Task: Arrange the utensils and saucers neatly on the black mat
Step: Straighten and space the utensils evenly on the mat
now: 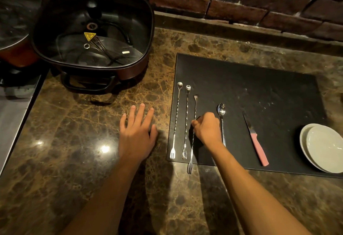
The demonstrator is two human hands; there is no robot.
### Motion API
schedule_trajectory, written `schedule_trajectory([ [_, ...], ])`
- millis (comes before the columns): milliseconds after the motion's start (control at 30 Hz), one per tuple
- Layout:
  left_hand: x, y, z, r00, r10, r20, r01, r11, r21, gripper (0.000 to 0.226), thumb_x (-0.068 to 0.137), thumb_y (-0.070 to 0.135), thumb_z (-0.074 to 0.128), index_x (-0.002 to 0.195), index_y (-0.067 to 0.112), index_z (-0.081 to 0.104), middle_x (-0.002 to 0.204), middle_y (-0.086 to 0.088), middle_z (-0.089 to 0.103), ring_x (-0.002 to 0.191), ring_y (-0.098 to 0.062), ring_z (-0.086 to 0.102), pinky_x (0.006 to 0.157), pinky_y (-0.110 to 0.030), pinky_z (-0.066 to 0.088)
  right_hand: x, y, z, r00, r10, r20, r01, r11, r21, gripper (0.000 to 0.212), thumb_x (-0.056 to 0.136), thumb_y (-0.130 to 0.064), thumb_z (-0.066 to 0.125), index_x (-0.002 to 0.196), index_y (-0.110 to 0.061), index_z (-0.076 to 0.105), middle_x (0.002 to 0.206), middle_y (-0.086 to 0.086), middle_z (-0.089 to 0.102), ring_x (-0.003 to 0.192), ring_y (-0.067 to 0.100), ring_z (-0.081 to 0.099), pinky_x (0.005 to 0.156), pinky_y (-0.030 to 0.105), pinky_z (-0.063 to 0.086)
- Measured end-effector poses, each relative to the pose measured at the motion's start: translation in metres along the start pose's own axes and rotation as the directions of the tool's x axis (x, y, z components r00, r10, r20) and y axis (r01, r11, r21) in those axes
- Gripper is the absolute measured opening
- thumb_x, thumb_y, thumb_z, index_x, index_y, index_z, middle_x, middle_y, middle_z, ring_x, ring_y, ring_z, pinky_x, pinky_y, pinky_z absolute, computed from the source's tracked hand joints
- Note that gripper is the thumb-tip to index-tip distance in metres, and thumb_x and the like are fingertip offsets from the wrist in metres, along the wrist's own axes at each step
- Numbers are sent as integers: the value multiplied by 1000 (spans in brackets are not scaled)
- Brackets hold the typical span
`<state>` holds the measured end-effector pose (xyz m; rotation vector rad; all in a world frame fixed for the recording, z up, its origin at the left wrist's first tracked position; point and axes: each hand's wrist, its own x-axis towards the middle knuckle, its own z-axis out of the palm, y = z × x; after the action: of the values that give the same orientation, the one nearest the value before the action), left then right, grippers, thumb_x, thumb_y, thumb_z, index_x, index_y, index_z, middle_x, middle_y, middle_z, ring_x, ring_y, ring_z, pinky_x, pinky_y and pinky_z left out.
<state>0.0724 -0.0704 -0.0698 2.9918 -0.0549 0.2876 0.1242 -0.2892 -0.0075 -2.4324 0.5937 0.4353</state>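
A black mat [250, 90] lies on the marble counter. Two long twisted bar spoons with fork ends [176, 119] [186, 121] lie side by side at its left edge. My right hand [207, 129] is closed on the shaft of a third twisted bar spoon [193, 142], whose fork end hangs past the mat's front edge. A plain steel spoon [221, 112] lies just right of that hand. Further right are a pink-handled knife [255, 140] and two stacked white saucers [323, 145]. My left hand [137, 132] rests flat and open on the counter left of the mat.
A square electric pot with a glass lid [92, 36] stands at the back left, a second lidded pot [13, 21] beside it. A brick wall [241, 3] runs along the back. A metal surface [13, 108] borders the counter on the left.
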Motion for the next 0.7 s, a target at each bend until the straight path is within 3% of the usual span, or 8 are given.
schedule_trajectory([
  [100,0,-1,0,1000,1,-8,-1,1000,-20,54,108,41,33,156,21,46,166,-11,40,154,-34,36,122,-57,31,3,-3,-4,1000,-15,16,15,1000,-3,22,92,-19,61,96,2,66,101,23,69,90,38,68,82,44,58],
  [233,1,0,1,1000,-10,-9,10,999,-39,54,107,41,34,155,22,48,166,-11,41,155,-33,35,123,-57,30,13,-10,-16,999,-50,1,50,998,-31,25,91,-16,55,88,6,66,96,25,70,87,40,68,77,42,57],
  [400,2,2,1,1000,-11,-1,11,999,-51,55,105,42,37,155,22,47,166,-10,41,155,-33,35,123,-58,30,27,-12,-26,998,-54,15,54,997,-61,25,94,-20,58,95,3,68,98,24,71,93,41,68,82,45,57],
  [700,2,0,0,1000,-17,10,18,998,-60,56,103,42,38,155,22,46,166,-10,40,155,-33,33,123,-57,28,25,-15,-21,993,-111,36,115,984,-138,22,95,-18,59,93,1,68,93,20,70,84,38,68,76,45,57],
])
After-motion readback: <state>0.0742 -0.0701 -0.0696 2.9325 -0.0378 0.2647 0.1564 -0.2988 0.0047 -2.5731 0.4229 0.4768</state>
